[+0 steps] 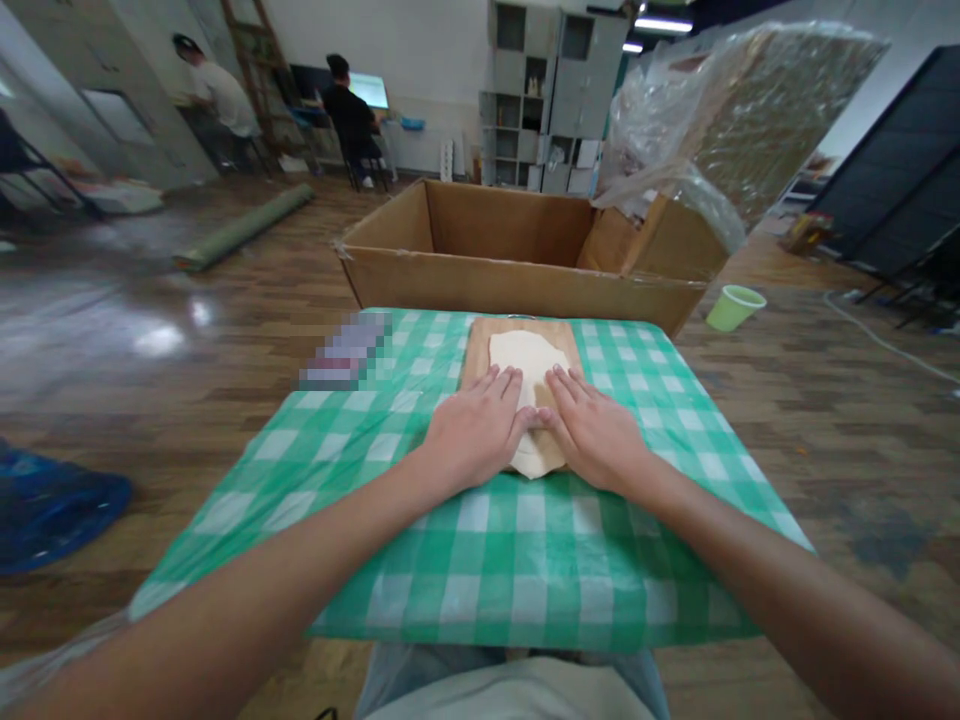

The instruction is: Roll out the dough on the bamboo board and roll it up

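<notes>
A flat, pale sheet of dough [527, 350] lies on a wooden board [480, 338] in the middle of the table. Its near end reaches down to the board's front edge. My left hand [480, 420] rests flat on the left side of the dough, fingers stretched forward. On the right side, my right hand [596, 425] lies flat in the same way. The two thumbs meet over the middle of the sheet. Neither hand grips anything; part of the dough is hidden under them.
A green-and-white checked cloth [480, 570] covers the table. A blurred-out flat object [346, 350] lies at its far left. Behind stands a large cardboard box [517, 285]. A green cup [735, 308] is at right. Two people sit in the background.
</notes>
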The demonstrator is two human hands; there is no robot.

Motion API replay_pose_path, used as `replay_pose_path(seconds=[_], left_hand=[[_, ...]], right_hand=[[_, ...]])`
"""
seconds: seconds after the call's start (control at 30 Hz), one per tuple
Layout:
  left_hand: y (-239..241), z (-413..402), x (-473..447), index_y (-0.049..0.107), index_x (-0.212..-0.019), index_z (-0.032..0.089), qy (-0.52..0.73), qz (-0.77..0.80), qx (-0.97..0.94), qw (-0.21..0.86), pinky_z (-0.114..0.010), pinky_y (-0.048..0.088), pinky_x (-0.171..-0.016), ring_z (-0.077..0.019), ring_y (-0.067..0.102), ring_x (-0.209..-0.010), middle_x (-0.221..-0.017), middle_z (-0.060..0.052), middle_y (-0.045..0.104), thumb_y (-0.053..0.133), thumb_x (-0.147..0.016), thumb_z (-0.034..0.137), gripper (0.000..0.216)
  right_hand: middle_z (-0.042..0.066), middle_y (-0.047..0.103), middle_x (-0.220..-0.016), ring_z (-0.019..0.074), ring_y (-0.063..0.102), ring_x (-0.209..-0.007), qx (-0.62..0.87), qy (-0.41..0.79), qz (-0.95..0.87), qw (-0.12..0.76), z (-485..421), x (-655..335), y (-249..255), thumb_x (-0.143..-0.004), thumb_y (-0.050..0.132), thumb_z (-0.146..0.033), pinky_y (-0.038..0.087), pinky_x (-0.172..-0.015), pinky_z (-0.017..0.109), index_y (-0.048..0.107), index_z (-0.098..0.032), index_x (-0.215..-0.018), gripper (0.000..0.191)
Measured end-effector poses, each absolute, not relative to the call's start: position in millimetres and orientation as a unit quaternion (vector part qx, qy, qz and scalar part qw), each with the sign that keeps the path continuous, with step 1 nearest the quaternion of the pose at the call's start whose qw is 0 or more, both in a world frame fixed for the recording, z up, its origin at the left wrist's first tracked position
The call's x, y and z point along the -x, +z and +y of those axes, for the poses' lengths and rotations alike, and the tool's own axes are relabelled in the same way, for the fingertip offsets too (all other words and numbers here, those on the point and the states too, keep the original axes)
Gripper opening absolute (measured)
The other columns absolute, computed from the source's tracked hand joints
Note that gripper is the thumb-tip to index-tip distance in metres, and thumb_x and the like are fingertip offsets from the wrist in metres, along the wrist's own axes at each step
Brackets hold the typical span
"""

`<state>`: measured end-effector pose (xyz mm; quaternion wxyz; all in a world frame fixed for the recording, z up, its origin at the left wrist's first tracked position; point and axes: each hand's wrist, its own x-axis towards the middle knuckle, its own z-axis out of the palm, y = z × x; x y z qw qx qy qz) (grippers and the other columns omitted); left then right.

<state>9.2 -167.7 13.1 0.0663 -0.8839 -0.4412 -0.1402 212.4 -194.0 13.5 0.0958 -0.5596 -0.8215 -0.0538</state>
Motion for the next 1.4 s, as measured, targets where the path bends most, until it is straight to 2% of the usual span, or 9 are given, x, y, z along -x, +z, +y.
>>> replay_pose_path(seconds=[0.27,0.6,0.73,0.93,1.0,1.07,1.2,1.3,1.4], left_hand=[[10,-208,2,0.037,-0.159,0.005,-0.153,-0.411,0.898,0.044,-0.048,0.027,-0.128,-0.0329,0.033,-0.156,-0.166,-0.019,0.037,0.040,-0.104,0.044,0.067],[5,-238,11,0.029,-0.162,0.005,-0.148,-0.387,0.909,0.039,-0.050,0.016,-0.131,-0.0334,0.016,-0.161,-0.171,-0.019,0.025,0.048,-0.099,0.043,0.077],[10,-247,15,0.029,-0.163,0.006,-0.155,-0.378,0.913,0.016,-0.050,0.019,-0.131,-0.0314,0.016,-0.161,-0.171,-0.017,0.026,0.048,-0.099,0.043,0.075],[35,-230,22,0.048,-0.154,0.017,-0.145,-0.392,0.902,-0.107,-0.045,0.035,-0.125,-0.0261,0.042,-0.151,-0.162,-0.011,0.047,0.036,-0.107,0.047,0.058],[45,-207,24,0.056,-0.147,0.017,-0.149,-0.398,0.893,-0.148,-0.042,0.036,-0.123,-0.0243,0.048,-0.147,-0.156,-0.010,0.055,0.030,-0.108,0.046,0.055],[52,-172,23,0.063,-0.139,0.016,-0.155,-0.408,0.884,-0.166,-0.040,0.038,-0.121,-0.0240,0.054,-0.141,-0.148,-0.010,0.062,0.029,-0.109,0.044,0.054],[52,-93,12,0.068,-0.128,0.013,-0.136,-0.453,0.871,-0.136,-0.039,0.046,-0.110,-0.0282,0.062,-0.127,-0.137,-0.014,0.068,0.044,-0.102,0.042,0.045],[45,-48,0,0.071,-0.114,0.014,-0.090,-0.454,0.880,-0.107,-0.039,0.049,-0.100,-0.0304,0.065,-0.115,-0.122,-0.016,0.072,0.056,-0.094,0.050,0.044],[36,-20,-8,0.070,-0.112,0.016,-0.091,-0.461,0.877,-0.101,-0.038,0.048,-0.098,-0.0322,0.062,-0.114,-0.116,-0.015,0.072,0.065,-0.082,0.065,0.058]], right_hand=[[0.019,0.027,-0.170,0.0338,0.025,-0.158,0.529,-0.067,-0.839,0.113,-232,-214,8,-0.107,0.033,-0.054,0.028,-0.126,0.052,0.031,-0.007,-0.163,0.073],[0.019,0.018,-0.173,0.0342,0.015,-0.160,0.502,-0.065,-0.851,0.137,-262,-214,5,-0.103,0.047,-0.053,0.023,-0.127,0.057,0.021,-0.010,-0.167,0.081],[0.018,0.017,-0.173,0.0352,0.014,-0.160,0.502,-0.054,-0.852,0.142,-274,-214,4,-0.102,0.050,-0.052,0.024,-0.127,0.059,0.018,-0.011,-0.167,0.083],[0.018,0.028,-0.170,0.0352,0.023,-0.158,0.489,-0.034,-0.859,0.149,-269,-219,6,-0.103,0.051,-0.051,0.029,-0.124,0.060,0.019,-0.013,-0.167,0.081],[0.018,0.039,-0.165,0.0350,0.033,-0.154,0.489,-0.026,-0.857,0.162,-260,-221,7,-0.104,0.050,-0.047,0.034,-0.122,0.060,0.027,-0.014,-0.166,0.073],[0.016,0.054,-0.155,0.0327,0.047,-0.144,0.487,-0.012,-0.854,0.183,-248,-223,8,-0.106,0.048,-0.038,0.041,-0.117,0.057,0.041,-0.018,-0.159,0.057],[0.012,0.069,-0.132,0.0276,0.062,-0.123,0.444,0.016,-0.867,0.226,-228,-224,14,-0.107,0.050,-0.026,0.052,-0.105,0.049,0.064,-0.020,-0.133,0.031],[0.012,0.072,-0.120,0.0268,0.065,-0.111,0.421,0.026,-0.877,0.227,-222,-225,20,-0.105,0.053,-0.023,0.056,-0.097,0.045,0.066,-0.018,-0.124,0.024],[0.011,0.073,-0.110,0.0267,0.067,-0.102,0.409,0.011,-0.885,0.220,-219,-227,21,-0.104,0.054,-0.021,0.057,-0.089,0.043,0.067,-0.017,-0.119,0.021]])
